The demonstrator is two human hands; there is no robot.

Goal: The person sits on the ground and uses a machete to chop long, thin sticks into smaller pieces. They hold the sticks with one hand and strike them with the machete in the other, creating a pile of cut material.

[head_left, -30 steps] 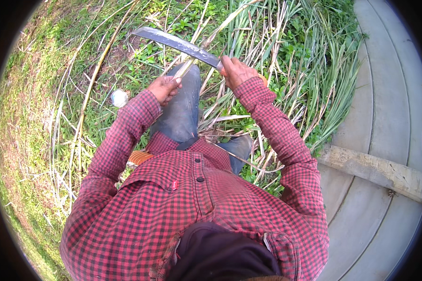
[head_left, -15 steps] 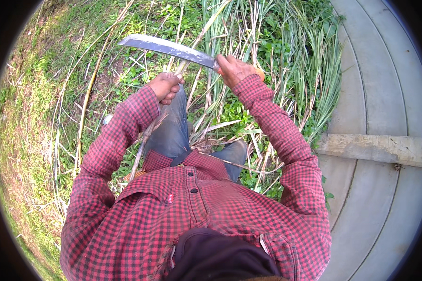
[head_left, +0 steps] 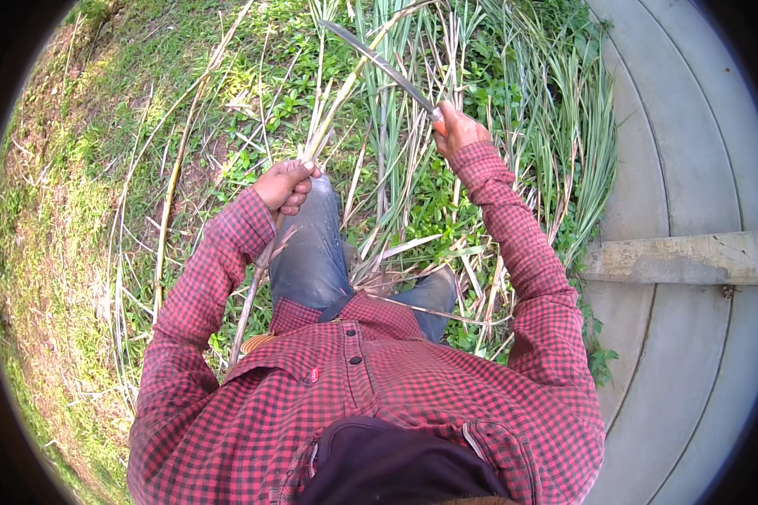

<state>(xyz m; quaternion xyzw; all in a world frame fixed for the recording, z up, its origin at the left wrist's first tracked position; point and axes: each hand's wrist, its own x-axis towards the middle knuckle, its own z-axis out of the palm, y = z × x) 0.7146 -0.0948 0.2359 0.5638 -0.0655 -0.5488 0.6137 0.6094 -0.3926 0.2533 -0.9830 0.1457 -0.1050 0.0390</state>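
Note:
My right hand (head_left: 457, 129) grips the orange handle of a long grey machete (head_left: 377, 63), whose blade points up and to the left over the tall grass. My left hand (head_left: 285, 184) is closed around a long pale dry stalk (head_left: 328, 114) that runs from beside my left leg up toward the blade. The blade crosses the stalk above my left hand. Both arms wear red-and-black checked sleeves, and my jeans-clad legs stand among the stems below.
Tall green and dry grass stems (head_left: 531, 126) grow in front of me. A curved grey concrete slab (head_left: 691, 151) with a raised concrete beam (head_left: 674, 257) lies to the right. Mossy ground (head_left: 50, 210) slopes off on the left.
The machete has swung from lying nearly level to tilted steeply, tip up. My right hand moved right and up; my left hand stays on the stalk.

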